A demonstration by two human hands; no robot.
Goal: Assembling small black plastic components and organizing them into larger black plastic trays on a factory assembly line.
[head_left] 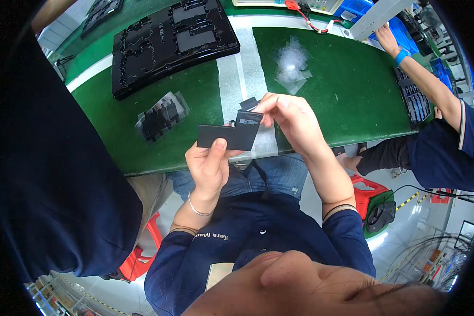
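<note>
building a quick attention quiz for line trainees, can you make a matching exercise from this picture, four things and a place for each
Column one
1. L-shaped black piece
2. black moulded tray
3. pile of clear film
4. blue wristband

Column two
A. on the green tabletop, right of the pale strip
B. on the arm of a co-worker at the right
C. held in the left hand, with the right hand at its upper corner
D. at the table's far side, left of the pale strip

Right pairs: 1-C, 2-D, 3-A, 4-B

Free table (347,95) R of clear films (291,64), blk tray (172,50) blocking far L
</note>
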